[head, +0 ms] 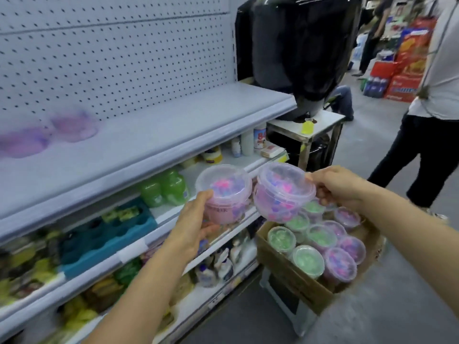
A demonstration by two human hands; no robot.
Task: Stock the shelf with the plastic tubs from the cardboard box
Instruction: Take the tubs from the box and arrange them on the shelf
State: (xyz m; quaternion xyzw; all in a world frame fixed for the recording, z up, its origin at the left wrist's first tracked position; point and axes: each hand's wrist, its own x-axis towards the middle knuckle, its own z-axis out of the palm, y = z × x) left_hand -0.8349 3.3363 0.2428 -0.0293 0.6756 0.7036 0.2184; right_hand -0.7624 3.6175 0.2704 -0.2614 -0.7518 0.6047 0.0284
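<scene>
My left hand (196,227) grips a clear plastic tub with pink and purple contents (224,189) from below and the side. My right hand (340,187) holds a second pink tub (283,192), tilted toward me, by its rim. Both tubs are in the air in front of the middle shelves. Below my right hand an open cardboard box (295,281) holds several more tubs, some green (308,260), some pink (340,264). Two blurred pink tubs (49,135) stand at the left on the wide grey top shelf (159,130).
Lower shelves carry green bottles (166,187), a teal tray (109,234) and other goods. The box sits on a small white stand (285,299). A person in dark trousers (422,145) stands at the right in the aisle. A small table (320,125) stands behind the shelf end.
</scene>
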